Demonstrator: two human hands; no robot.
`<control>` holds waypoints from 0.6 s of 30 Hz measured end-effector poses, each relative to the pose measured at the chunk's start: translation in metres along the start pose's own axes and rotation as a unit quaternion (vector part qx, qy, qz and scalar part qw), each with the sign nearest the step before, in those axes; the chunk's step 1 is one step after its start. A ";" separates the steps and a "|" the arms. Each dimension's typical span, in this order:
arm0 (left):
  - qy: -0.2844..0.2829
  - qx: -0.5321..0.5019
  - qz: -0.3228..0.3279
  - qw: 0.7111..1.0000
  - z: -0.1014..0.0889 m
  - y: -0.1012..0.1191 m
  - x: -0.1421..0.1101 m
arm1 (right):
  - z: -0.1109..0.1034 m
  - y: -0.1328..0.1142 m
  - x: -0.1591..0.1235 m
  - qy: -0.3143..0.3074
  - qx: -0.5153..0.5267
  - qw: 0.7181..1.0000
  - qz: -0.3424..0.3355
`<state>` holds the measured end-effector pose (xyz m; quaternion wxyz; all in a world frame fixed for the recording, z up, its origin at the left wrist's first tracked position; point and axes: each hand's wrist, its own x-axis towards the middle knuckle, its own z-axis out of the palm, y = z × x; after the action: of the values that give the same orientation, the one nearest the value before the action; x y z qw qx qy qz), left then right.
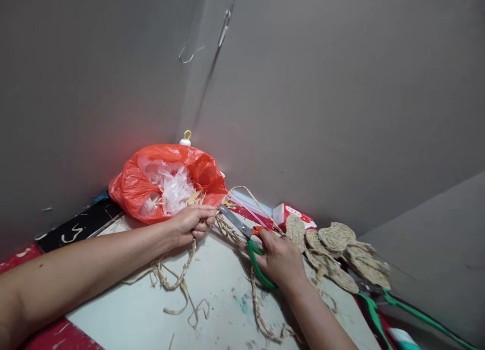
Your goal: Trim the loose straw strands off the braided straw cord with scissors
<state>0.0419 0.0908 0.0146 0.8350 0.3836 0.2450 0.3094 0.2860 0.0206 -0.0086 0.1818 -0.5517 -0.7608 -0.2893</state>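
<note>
Left hand [195, 226] pinches tan plaited-straw cord [172, 287], best held taut; right hand [283, 259] grips green-and-orange-handled steel scissors [242, 226], aimed toward ten o'clock.

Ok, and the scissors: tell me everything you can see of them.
The scissors have grey, metal-looking blades and two handles, one green, one orange, partly hidden by the right hand gripping them. They slant above the white tabletop, tips toward the picture's upper left, at the braided cord beside the left hand. Whether the blades are fully closed or touch the cord is unclear.
</note>
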 end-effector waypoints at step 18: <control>0.031 0.015 0.023 0.999 -0.004 0.000 0.003 | -0.006 0.002 0.000 -0.023 -0.030 0.999 -0.008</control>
<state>0.0412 0.0944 0.0120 0.8137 0.3917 0.2671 0.3363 0.2871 0.0173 -0.0032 0.1450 -0.5571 -0.7602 -0.3011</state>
